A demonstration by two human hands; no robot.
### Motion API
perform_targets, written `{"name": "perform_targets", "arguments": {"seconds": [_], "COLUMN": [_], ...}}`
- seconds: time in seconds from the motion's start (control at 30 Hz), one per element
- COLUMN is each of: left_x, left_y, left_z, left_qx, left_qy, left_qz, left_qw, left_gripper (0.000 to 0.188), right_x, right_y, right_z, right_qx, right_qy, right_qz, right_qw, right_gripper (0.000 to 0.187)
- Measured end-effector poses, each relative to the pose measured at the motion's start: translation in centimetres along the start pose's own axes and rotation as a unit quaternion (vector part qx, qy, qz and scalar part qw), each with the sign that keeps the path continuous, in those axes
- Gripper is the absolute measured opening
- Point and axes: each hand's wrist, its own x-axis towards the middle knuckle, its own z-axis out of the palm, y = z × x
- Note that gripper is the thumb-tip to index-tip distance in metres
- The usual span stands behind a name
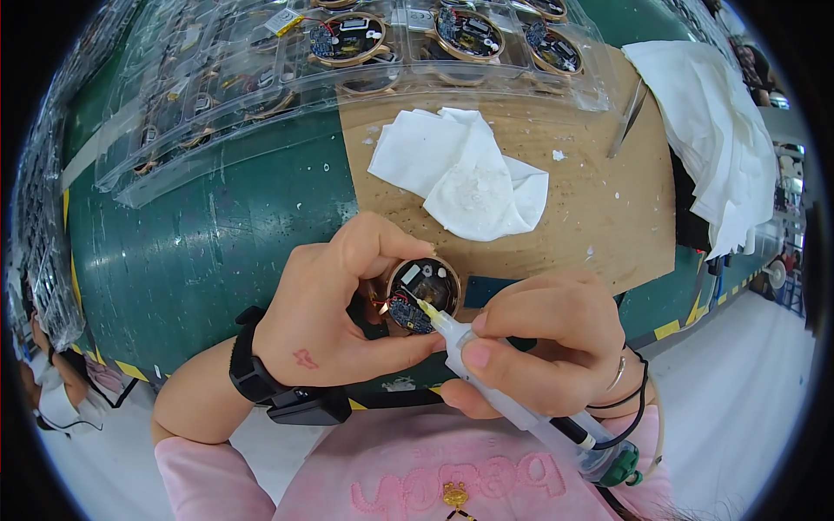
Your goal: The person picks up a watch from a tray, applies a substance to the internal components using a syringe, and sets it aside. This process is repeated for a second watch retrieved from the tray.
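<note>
My left hand [339, 304] is closed round a round gold-rimmed watch case [447, 278], thumb and fingers on its rim. Inside the case lie dark electronics and a small blue circuit board [408, 315] with thin red wires. My right hand [547, 343] grips a translucent dispensing syringe [486, 382] with a yellowish tip and a green cap at its rear. The syringe tip points down at the case, next to the circuit board; whether it touches cannot be told. A dark blue flat piece [486, 291] lies just beyond my right hand.
A crumpled white cloth [469, 178] rests on a brown board [591, 208] over the green table [217, 252]. Clear plastic trays [252, 130] hold several similar watch cases at the back. Metal tweezers [627, 122] and a stack of white cloths [717, 139] are at the right.
</note>
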Motion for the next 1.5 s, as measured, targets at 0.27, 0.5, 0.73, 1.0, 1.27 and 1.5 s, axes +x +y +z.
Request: {"name": "perform_targets", "arguments": {"seconds": [0.27, 0.5, 0.73, 1.0, 1.27, 1.5], "left_x": [0.1, -0.2, 0.4, -3.6, -9.4, -10.0], "left_y": [-0.1, 1.2, 2.7, 2.8, 1.9, -5.3], "left_z": [-0.2, -0.8, -1.6, -7.5, -21.8, -41.1], "left_qx": [-0.014, -0.017, -0.019, 0.35, 0.334, -0.059], "left_qy": [-0.004, 0.002, 0.01, 0.205, 0.418, 0.616], "left_qz": [-0.007, -0.034, -0.065, 0.027, -0.054, -0.137], "left_qw": [1.0, 0.999, 0.998, 0.914, 0.843, 0.773], "left_gripper": [0.057, 0.052, 0.049, 0.045, 0.04, 0.044], "right_x": [0.2, 1.3, -0.4, 0.8, 0.3, 0.1], "right_y": [0.1, -0.5, -0.2, 1.6, 1.7, 2.0], "right_z": [-0.8, -1.2, -3.7, -2.4, -2.5, -2.1], "right_qx": [0.007, 0.024, -0.036, -0.074, -0.096, -0.124], "right_qy": [-0.067, -0.089, 0.054, 0.015, 0.036, 0.055], "right_qz": [0.014, 0.045, 0.115, 0.157, 0.205, 0.169], "right_qw": [0.998, 0.995, 0.991, 0.985, 0.973, 0.976], "right_gripper": [0.041, 0.04, 0.035, 0.027, 0.025, 0.027]}}
